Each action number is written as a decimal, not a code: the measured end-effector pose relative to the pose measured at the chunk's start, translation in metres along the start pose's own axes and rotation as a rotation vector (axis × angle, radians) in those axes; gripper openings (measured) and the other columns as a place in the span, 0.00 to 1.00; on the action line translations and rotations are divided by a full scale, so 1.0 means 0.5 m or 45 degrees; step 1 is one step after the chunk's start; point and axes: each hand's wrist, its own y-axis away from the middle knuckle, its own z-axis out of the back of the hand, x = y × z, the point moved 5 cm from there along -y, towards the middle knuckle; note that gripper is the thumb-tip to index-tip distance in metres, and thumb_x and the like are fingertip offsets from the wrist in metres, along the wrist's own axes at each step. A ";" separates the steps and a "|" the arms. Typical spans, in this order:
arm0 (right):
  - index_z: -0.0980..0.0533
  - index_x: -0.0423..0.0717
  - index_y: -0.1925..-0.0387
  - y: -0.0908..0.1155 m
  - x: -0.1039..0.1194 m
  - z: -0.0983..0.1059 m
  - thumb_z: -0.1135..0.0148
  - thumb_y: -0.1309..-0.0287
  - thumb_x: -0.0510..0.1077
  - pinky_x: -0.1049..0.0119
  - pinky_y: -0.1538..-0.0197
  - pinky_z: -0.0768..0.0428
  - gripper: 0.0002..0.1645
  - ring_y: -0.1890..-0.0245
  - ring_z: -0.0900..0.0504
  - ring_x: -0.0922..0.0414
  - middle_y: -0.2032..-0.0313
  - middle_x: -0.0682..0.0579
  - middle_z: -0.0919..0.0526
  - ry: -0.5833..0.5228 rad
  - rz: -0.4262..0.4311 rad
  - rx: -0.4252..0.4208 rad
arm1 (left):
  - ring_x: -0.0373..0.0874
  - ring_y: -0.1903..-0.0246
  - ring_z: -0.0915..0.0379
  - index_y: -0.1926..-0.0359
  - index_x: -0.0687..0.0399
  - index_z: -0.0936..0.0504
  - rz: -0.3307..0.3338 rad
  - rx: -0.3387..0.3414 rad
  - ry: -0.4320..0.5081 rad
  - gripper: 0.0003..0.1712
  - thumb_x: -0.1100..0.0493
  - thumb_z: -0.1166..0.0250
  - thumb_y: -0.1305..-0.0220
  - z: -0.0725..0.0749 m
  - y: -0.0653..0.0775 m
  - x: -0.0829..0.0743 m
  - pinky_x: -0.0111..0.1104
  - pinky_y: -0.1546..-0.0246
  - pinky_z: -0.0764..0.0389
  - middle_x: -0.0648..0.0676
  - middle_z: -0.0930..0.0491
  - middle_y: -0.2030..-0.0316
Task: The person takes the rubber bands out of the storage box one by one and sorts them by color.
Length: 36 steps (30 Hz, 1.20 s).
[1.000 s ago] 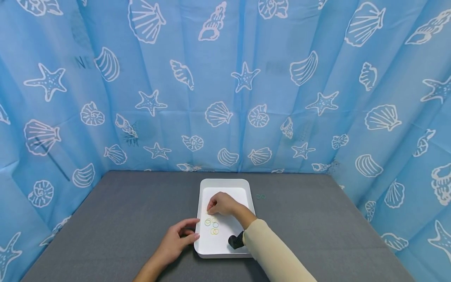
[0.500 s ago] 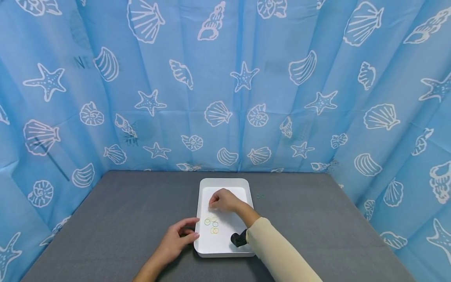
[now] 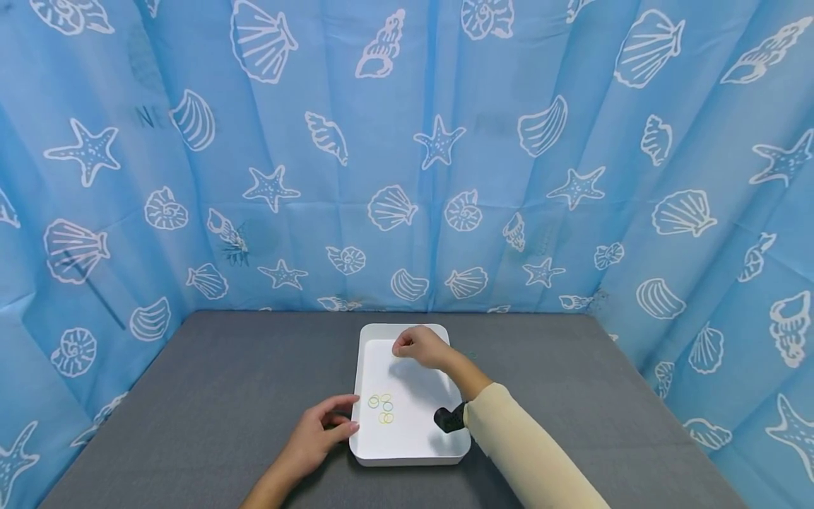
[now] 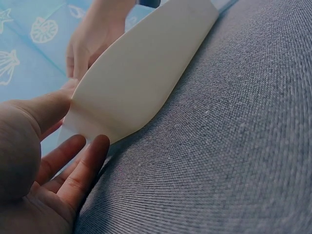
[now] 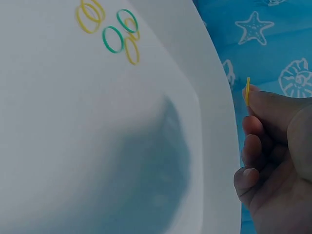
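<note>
My right hand [image 3: 422,346] pinches a yellow rubber band [image 5: 247,91] between thumb and fingertip. It hangs above the far part of a white tray [image 3: 420,438]; the band shows edge-on in the right wrist view. Several yellow and green rubber bands lie on the tray floor near its left side, among them a green rubber band [image 5: 113,39] and a yellow rubber band [image 5: 131,50]. At the tray's left edge, my left hand [image 3: 314,435] holds on with thumb at the rim and fingertips against the outer wall [image 4: 131,73].
Faint green rubber bands [image 3: 470,355] lie on the grey table [image 3: 267,367] beyond the tray's right side, partly behind the right wrist. A black wrist camera [image 3: 449,418] hangs over the tray. A blue shell-patterned curtain [image 3: 407,177] stands behind the table.
My right hand has lifted away from the bands at the tray's left and moved to the far right, carrying the yellow rubber band. The left hand stays at the tray's edge.
</note>
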 end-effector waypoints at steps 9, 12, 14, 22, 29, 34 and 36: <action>0.19 0.41 0.68 0.026 -0.023 0.044 0.39 0.36 0.38 0.64 0.65 0.28 0.06 0.71 0.28 0.58 0.71 0.54 0.21 -0.029 0.011 -0.054 | 0.48 0.61 0.23 0.43 0.59 0.21 0.009 0.009 -0.035 0.26 0.61 0.28 0.43 0.001 -0.004 0.007 0.31 0.66 0.23 0.61 0.22 0.52; 0.19 0.40 0.67 0.034 -0.035 0.058 0.40 0.36 0.37 0.63 0.63 0.27 0.06 0.70 0.28 0.58 0.69 0.53 0.21 -0.038 0.019 -0.081 | 0.48 0.61 0.23 0.43 0.59 0.21 0.000 0.007 -0.043 0.25 0.61 0.28 0.43 0.000 -0.003 0.007 0.31 0.66 0.23 0.61 0.22 0.52; 0.19 0.39 0.67 0.040 -0.045 0.067 0.40 0.35 0.37 0.63 0.62 0.26 0.06 0.69 0.27 0.58 0.68 0.53 0.21 -0.056 0.014 -0.102 | 0.47 0.62 0.23 0.43 0.59 0.21 -0.008 0.006 -0.046 0.25 0.61 0.28 0.43 0.000 -0.003 0.006 0.31 0.66 0.23 0.61 0.22 0.52; 0.20 0.38 0.65 0.079 -0.076 0.105 0.39 0.35 0.39 0.62 0.65 0.27 0.07 0.70 0.28 0.57 0.69 0.51 0.22 -0.151 0.068 -0.233 | 0.48 0.62 0.23 0.44 0.59 0.21 0.002 0.002 -0.037 0.25 0.61 0.28 0.43 0.002 -0.004 0.009 0.31 0.65 0.24 0.61 0.22 0.52; 0.21 0.37 0.63 0.110 -0.123 0.114 0.40 0.35 0.37 0.61 0.63 0.27 0.06 0.69 0.28 0.56 0.67 0.50 0.22 -0.145 -0.024 -0.326 | 0.48 0.62 0.23 0.43 0.59 0.21 -0.004 0.008 -0.038 0.25 0.60 0.28 0.43 0.001 -0.005 0.010 0.31 0.65 0.23 0.61 0.22 0.52; 0.21 0.34 0.63 0.130 -0.152 0.118 0.40 0.35 0.36 0.61 0.64 0.28 0.06 0.69 0.29 0.56 0.67 0.49 0.23 -0.121 -0.022 -0.365 | 0.48 0.61 0.23 0.43 0.59 0.22 -0.002 0.012 -0.038 0.26 0.60 0.28 0.42 0.001 -0.005 0.010 0.31 0.64 0.24 0.61 0.22 0.52; 0.21 0.35 0.64 0.136 -0.161 0.121 0.40 0.36 0.36 0.60 0.65 0.29 0.06 0.70 0.29 0.56 0.68 0.49 0.23 -0.109 -0.017 -0.383 | 0.48 0.61 0.23 0.43 0.59 0.22 -0.001 0.011 -0.037 0.26 0.60 0.28 0.42 0.002 -0.005 0.009 0.31 0.64 0.24 0.61 0.22 0.52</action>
